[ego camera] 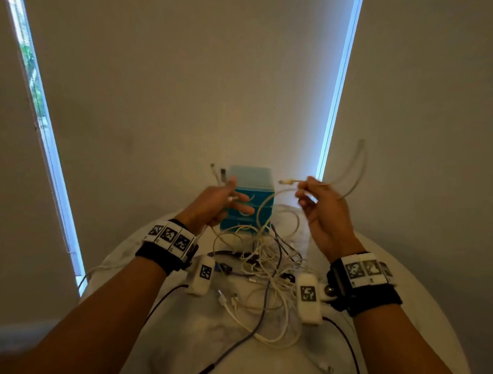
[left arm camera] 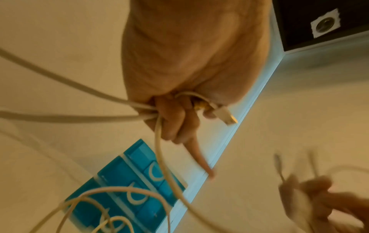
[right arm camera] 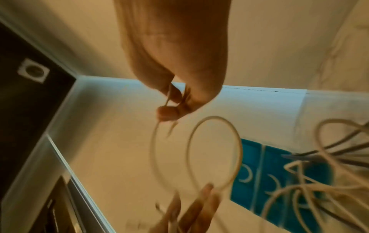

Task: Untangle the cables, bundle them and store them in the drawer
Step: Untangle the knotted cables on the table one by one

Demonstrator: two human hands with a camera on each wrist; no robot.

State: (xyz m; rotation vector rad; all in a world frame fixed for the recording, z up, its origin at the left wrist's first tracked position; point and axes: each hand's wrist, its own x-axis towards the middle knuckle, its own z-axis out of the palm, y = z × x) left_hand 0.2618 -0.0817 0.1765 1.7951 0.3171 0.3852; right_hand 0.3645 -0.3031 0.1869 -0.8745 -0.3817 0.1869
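Both hands' grip pinches white cables: left hand [ego camera: 220,204] holds plug ends, right hand [ego camera: 322,210] a cable [ego camera: 353,174] looping beyond its grip.

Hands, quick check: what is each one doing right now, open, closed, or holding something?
Left hand: grips several white cables, with some fingers extended.
Right hand: pinches a white cable near its connector end, raised above the table pile.

so the little drawer unit [ego camera: 252,198] at the far end is bright teal-blue with pale crescent handles. cable pile [ego camera: 267,269] is mostly off-white/cream, plus one dark purple-grey cable [ego camera: 257,326] on the near side. wristbands [ego camera: 163,255] are black with black-and-white square marker patterns. table [ego camera: 421,304] is white.
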